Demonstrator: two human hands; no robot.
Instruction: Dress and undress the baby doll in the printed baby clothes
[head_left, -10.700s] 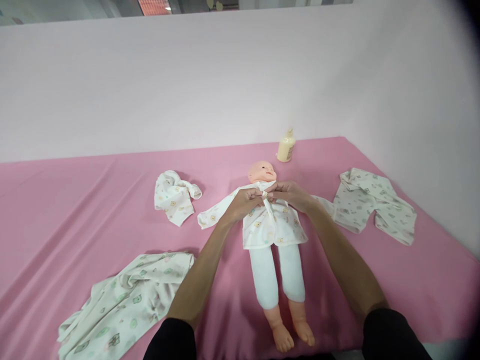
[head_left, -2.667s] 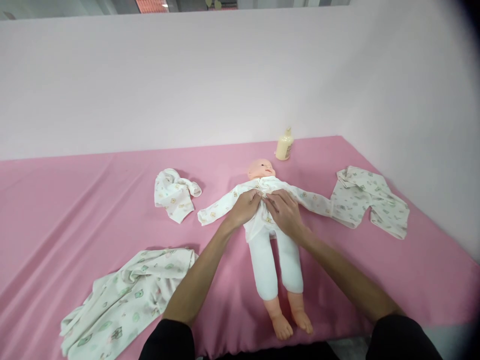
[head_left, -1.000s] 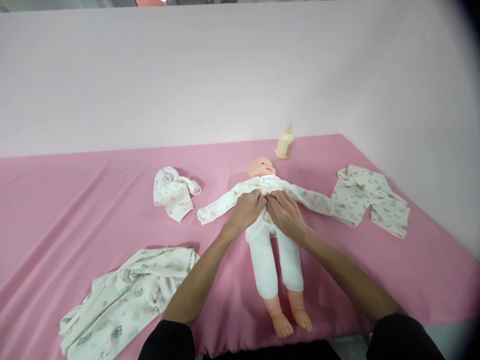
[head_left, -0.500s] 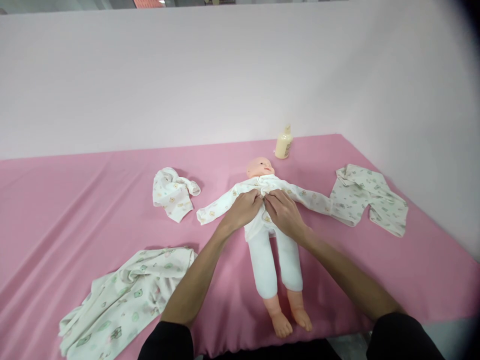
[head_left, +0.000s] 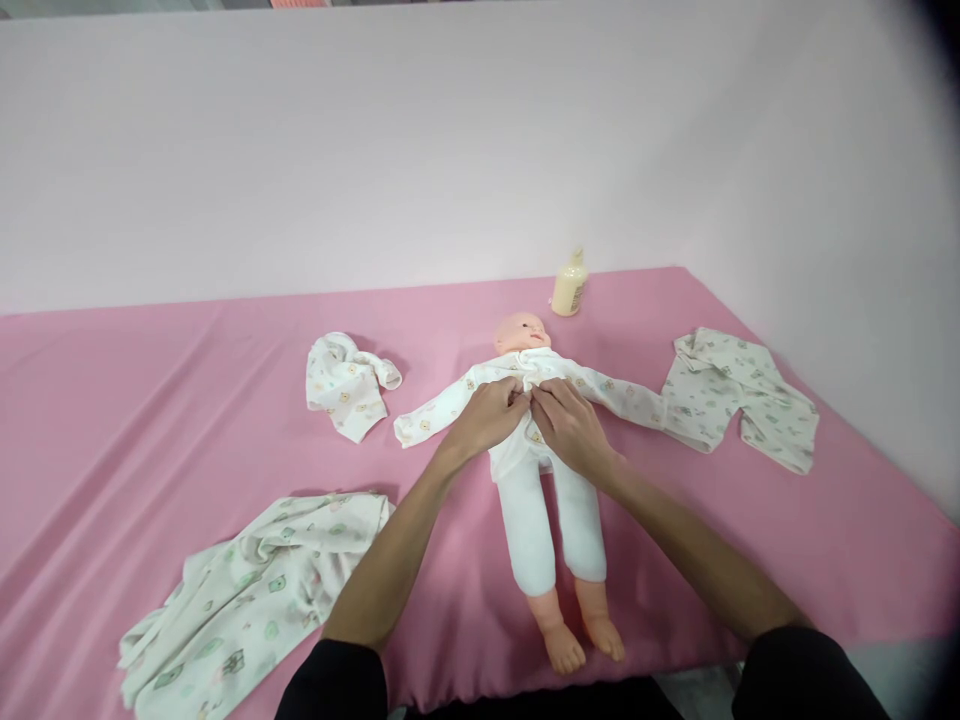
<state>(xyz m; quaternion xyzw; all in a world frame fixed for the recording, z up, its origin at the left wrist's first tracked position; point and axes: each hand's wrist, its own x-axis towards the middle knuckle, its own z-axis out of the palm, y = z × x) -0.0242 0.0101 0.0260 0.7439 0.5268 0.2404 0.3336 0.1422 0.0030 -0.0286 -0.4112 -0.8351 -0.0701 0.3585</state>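
Both hands are pressed onto the chest of a baby doll (head_left: 536, 470): the left hand (head_left: 487, 415) and the right hand (head_left: 571, 428) meet at the front of the doll's printed top (head_left: 600, 385), fingertips pinched on the fabric at the closure, though what exactly is gripped cannot be told. A pink sheet (head_left: 150, 400) is spread over the flat surface, and pale walls (head_left: 375, 150) are seen behind and to the right. A cream bottle (head_left: 569, 283) is stood beyond the doll's head. A bunched printed garment (head_left: 346, 384) is laid to the left, printed trousers (head_left: 739, 398) to the right, and a larger printed garment (head_left: 255, 590) near the front edge on the left. The doll is laid on its back between the forearms, white-legged, bare feet toward the person.
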